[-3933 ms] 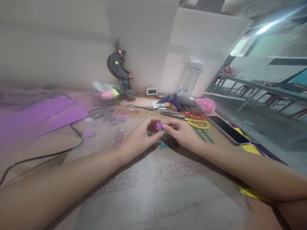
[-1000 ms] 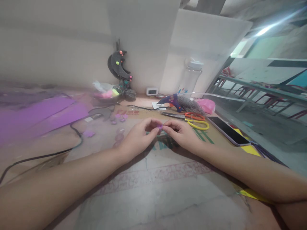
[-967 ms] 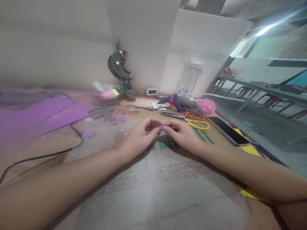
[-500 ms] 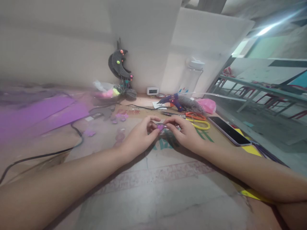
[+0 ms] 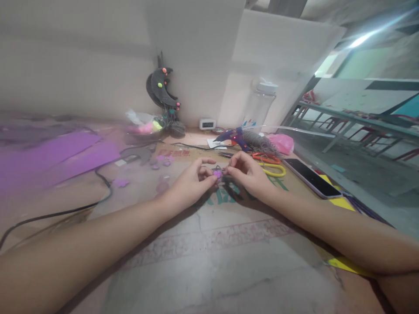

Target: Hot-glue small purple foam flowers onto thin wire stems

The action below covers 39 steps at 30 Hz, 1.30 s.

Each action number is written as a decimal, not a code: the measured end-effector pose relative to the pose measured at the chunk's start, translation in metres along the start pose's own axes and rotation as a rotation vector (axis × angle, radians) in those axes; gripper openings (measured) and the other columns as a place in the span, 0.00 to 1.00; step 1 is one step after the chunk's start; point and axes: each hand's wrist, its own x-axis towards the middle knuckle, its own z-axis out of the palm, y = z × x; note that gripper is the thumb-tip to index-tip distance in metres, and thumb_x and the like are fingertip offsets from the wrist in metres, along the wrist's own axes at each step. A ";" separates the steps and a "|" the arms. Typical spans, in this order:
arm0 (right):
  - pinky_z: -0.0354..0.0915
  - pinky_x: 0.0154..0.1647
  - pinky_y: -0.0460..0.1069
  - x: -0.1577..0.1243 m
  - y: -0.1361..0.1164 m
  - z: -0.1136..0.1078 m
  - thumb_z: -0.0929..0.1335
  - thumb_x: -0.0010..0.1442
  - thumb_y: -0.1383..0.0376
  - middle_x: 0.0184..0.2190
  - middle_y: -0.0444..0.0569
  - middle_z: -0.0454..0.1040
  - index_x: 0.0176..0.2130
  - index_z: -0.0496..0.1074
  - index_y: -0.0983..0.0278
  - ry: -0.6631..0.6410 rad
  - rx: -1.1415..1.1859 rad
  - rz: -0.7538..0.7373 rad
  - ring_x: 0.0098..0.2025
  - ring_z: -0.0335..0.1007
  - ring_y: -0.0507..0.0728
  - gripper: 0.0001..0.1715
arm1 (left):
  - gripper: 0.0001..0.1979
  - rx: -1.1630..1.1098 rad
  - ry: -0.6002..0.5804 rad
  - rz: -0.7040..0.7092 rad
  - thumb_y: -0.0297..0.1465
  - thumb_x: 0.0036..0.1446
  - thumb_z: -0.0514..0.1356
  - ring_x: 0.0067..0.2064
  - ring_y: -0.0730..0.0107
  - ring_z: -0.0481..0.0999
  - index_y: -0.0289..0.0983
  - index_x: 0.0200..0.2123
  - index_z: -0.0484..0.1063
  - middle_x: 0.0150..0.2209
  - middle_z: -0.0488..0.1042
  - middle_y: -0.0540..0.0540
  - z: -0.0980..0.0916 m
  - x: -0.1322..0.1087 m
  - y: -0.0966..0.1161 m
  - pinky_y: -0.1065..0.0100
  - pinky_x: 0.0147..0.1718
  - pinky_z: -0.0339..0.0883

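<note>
Between the thumb and fingers of my left hand (image 5: 196, 179) is a small purple flower-shaped piece (image 5: 217, 175), with a dark thin loop showing just above it. My right hand (image 5: 246, 172) is closed in a pinch at the right side of that piece. What its fingertips hold is too small to make out. Both hands are just above the cardboard (image 5: 203, 244). Beyond my right hand lie yellow-handled scissors (image 5: 272, 170) and an orange-handled pair (image 5: 266, 157). More small purple flower pieces (image 5: 121, 182) lie to the left.
At the back stand a dark moon-shaped ornament (image 5: 160, 87), a small digital clock (image 5: 207, 124) and a clear bottle (image 5: 260, 104). A blue glue gun (image 5: 234, 137) rests by grey yarn (image 5: 258, 141). A phone (image 5: 310, 178) is at right, purple sheets (image 5: 65, 152) and a black cable (image 5: 55, 213) at left.
My right hand has risen slightly and its fingers have curled closer together. The purple piece has turned a little in my left fingers, and the dark loop above it now shows.
</note>
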 end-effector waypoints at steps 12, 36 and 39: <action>0.69 0.40 0.51 -0.002 -0.012 0.005 0.67 0.60 0.56 0.33 0.50 0.79 0.34 0.75 0.65 -0.190 0.049 0.182 0.36 0.74 0.56 0.15 | 0.17 0.116 0.039 0.068 0.32 0.59 0.58 0.31 0.71 0.73 0.38 0.51 0.61 0.29 0.71 0.52 -0.001 -0.001 -0.004 0.70 0.29 0.63; 0.67 0.36 0.49 -0.002 -0.012 0.006 0.67 0.59 0.58 0.30 0.48 0.78 0.32 0.74 0.65 -0.177 0.062 0.190 0.32 0.72 0.54 0.13 | 0.15 0.242 0.002 0.144 0.33 0.62 0.56 0.35 0.70 0.73 0.38 0.51 0.63 0.32 0.71 0.50 -0.001 -0.006 -0.001 0.68 0.35 0.67; 0.66 0.36 0.48 -0.003 -0.012 0.005 0.67 0.60 0.58 0.29 0.47 0.77 0.32 0.73 0.65 -0.150 0.057 0.169 0.31 0.71 0.53 0.13 | 0.14 0.174 -0.001 0.149 0.33 0.64 0.52 0.35 0.70 0.74 0.37 0.52 0.62 0.32 0.71 0.50 -0.002 -0.004 -0.004 0.67 0.36 0.68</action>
